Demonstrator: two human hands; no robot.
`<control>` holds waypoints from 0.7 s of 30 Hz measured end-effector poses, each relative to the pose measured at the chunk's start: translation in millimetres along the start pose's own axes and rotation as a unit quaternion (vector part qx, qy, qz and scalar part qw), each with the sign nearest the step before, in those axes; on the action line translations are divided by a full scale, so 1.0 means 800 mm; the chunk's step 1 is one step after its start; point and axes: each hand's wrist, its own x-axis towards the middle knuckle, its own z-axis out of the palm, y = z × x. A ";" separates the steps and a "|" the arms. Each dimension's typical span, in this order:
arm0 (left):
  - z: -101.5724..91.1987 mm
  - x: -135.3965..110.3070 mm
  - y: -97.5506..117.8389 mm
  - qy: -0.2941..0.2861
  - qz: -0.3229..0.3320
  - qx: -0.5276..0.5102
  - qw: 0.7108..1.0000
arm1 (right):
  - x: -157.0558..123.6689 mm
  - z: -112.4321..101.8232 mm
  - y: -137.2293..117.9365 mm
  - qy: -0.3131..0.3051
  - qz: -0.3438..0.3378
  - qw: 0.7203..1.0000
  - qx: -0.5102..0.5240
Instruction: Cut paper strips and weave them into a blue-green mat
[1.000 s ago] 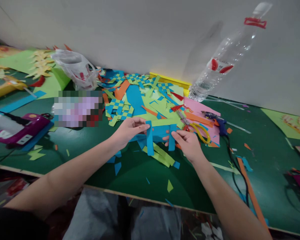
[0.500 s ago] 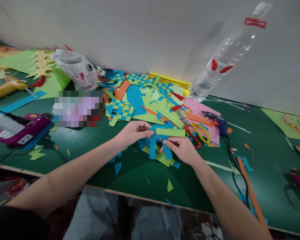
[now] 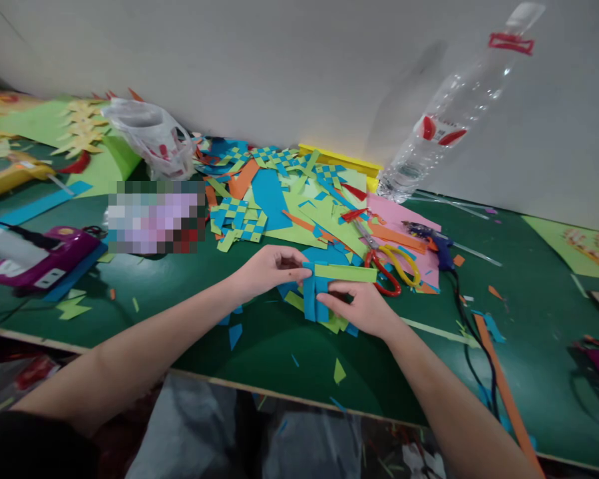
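Fingers (image 3: 300, 273) of the left hand (image 3: 265, 273), in the head view, pinch the upper end of a blue paper strip (image 3: 309, 303) that hangs nearly upright. The right hand (image 3: 364, 307) grips a second blue strip (image 3: 322, 307) just beside the first; part of its fingers is hidden behind the paper, so how far those curl cannot be told. A green strip (image 3: 347, 273) runs sideways from the tops of the blue ones, passing along the right hand's knuckles. Both hands are close together above the desk (image 3: 279, 366), where loose scraps (image 3: 235, 335) lie beneath and around them. Scissors (image 3: 373, 245) rest just beyond the right hand, by a pink sheet (image 3: 392, 211). Woven blue-and-green pieces (image 3: 237, 219) lie beyond the left hand.
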 end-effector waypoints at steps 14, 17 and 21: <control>0.001 -0.001 0.006 0.009 -0.003 -0.010 1.000 | 0.006 -0.006 0.003 0.162 0.002 0.965 0.205; 0.002 -0.002 0.007 0.013 -0.006 -0.016 1.000 | 0.005 -0.007 -0.004 0.147 0.013 0.969 0.198; 0.002 -0.002 0.006 0.014 -0.012 0.003 1.000 | 0.004 -0.008 -0.006 0.122 0.000 0.973 0.195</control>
